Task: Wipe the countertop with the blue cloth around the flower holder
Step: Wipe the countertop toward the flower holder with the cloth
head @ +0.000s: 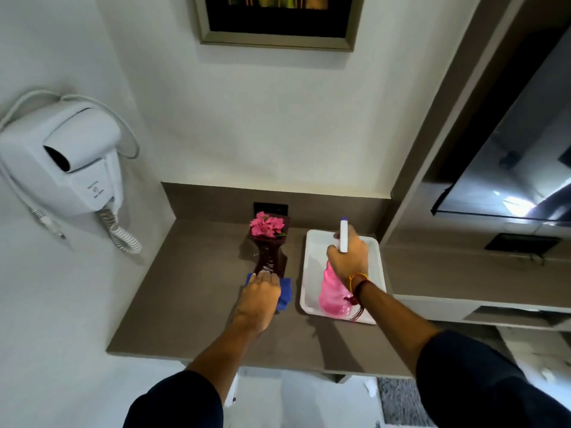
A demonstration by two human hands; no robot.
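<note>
Brown countertop (191,291) under white walls; the left hand (261,296) presses flat on the folded blue cloth (284,293) (touching the dark flower holder (269,257)); right hand (349,257) grips a pink spray bottle (335,293).

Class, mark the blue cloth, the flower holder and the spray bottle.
blue cloth (285,294): head view, folded right edge beside the left hand.
flower holder (269,257): head view, dark twisted stem.
spray bottle (333,293): head view, pink body.
</note>
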